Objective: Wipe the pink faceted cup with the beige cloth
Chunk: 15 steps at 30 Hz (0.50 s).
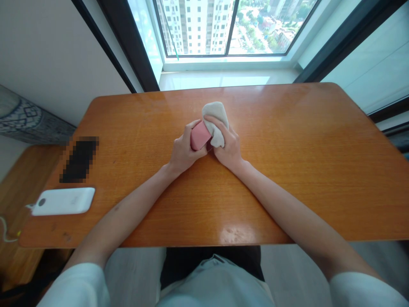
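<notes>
My left hand (pixel 187 147) is wrapped round a small pink object (pixel 200 136) with flat faces, like a box or cup; its exact kind is hidden by my fingers. In my right hand (pixel 228 147) is a white cloth (pixel 215 114), bunched under the fingers with a rounded end standing up past them. The cloth touches the right side of the pink object. Both hands meet over the middle of the wooden table (pixel 153 200). What lies between the two palms is hidden.
A white power bank-like device (pixel 64 201) with a cable lies at the table's left edge. Behind it is a dark pixelated patch (pixel 79 160). Beyond the table's far edge are a white sill (pixel 217 79) and a window (pixel 204 27). A patterned cushion-like thing (pixel 28 117) is at left.
</notes>
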### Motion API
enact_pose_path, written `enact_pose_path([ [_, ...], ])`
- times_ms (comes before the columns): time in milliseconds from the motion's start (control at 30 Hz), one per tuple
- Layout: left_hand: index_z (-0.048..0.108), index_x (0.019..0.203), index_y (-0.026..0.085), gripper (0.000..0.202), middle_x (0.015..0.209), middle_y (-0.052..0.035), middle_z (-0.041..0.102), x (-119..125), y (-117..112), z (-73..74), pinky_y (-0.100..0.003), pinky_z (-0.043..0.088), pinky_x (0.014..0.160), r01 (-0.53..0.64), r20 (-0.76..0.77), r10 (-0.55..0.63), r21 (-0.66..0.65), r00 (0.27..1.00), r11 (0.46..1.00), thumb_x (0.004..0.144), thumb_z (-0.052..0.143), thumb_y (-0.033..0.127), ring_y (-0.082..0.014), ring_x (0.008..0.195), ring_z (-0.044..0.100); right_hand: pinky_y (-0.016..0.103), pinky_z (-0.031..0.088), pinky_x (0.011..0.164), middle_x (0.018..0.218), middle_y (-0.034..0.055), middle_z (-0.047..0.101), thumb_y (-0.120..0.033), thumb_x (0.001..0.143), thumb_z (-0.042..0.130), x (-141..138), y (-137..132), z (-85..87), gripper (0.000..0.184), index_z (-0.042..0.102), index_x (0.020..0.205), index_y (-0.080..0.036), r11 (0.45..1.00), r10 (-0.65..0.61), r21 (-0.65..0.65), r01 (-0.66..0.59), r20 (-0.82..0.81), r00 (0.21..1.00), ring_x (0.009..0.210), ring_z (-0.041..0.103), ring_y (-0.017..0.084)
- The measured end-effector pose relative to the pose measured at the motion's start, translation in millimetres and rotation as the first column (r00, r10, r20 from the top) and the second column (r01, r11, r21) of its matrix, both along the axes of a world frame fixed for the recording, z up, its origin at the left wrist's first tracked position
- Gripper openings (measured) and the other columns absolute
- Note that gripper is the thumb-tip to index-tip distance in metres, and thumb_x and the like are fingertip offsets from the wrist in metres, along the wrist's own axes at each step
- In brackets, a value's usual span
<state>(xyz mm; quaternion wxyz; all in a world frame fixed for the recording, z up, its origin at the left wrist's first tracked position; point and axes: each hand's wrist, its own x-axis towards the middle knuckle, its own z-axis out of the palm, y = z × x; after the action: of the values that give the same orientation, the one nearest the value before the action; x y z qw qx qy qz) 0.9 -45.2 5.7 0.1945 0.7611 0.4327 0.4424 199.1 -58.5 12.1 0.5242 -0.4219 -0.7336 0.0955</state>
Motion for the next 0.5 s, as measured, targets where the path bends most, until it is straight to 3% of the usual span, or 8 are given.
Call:
enact_pose_path([
  [100,0.053,0.157,0.031,0.078,0.145,-0.0063,0.079,-0.2,-1.2,2.8,-0.035,0.066,0.096,0.006,0.002,-0.006,-0.010,1.000,1.000,0.087,0.087,0.039,-0.0244,0.114,0.082,0.050,0.059,0.126,0.158,0.0058,0.076,-0.015,0.089,0.057,0.9,7.3,-1.8,0.068,0.065,0.155,-0.030,0.994,0.024,-0.099,-0.034,-0.105,0.994,0.147,0.071,0.027],
  [267,0.053,0.156,0.030,0.079,0.143,-0.0075,0.080,-2.1,-0.1,2.2,-0.034,0.065,0.091,-0.019,-0.020,0.019,-0.019,1.000,1.000,0.086,0.087,0.037,-0.0247,0.109,0.082,0.043,0.059,0.125,0.151,0.0053,0.080,-0.019,0.089,0.058,1.2,18.1,-5.6,0.053,0.076,0.138,-0.025,0.977,0.054,-0.189,-0.099,-0.232,0.971,0.140,0.076,0.024],
  [367,0.054,0.156,0.030,0.078,0.143,-0.0074,0.080,-3.2,-0.1,1.0,-0.034,0.065,0.091,-0.011,-0.012,0.010,-0.016,1.000,1.000,0.086,0.087,0.035,-0.0237,0.108,0.082,0.044,0.061,0.122,0.151,0.0048,0.080,-0.020,0.089,0.059,2.0,15.6,-6.4,0.055,0.074,0.142,-0.026,0.979,0.033,-0.190,-0.072,-0.199,0.979,0.136,0.078,0.025],
  [500,0.053,0.156,0.031,0.075,0.142,-0.0057,0.080,-3.5,-1.0,0.3,-0.035,0.067,0.092,0.011,0.008,-0.011,-0.015,1.000,1.000,0.088,0.084,0.036,-0.0229,0.107,0.082,0.052,0.064,0.119,0.159,0.0079,0.074,-0.020,0.092,0.059,3.3,3.6,-5.4,0.069,0.061,0.160,-0.030,0.997,-0.012,-0.074,0.011,-0.023,1.000,0.139,0.075,0.031],
])
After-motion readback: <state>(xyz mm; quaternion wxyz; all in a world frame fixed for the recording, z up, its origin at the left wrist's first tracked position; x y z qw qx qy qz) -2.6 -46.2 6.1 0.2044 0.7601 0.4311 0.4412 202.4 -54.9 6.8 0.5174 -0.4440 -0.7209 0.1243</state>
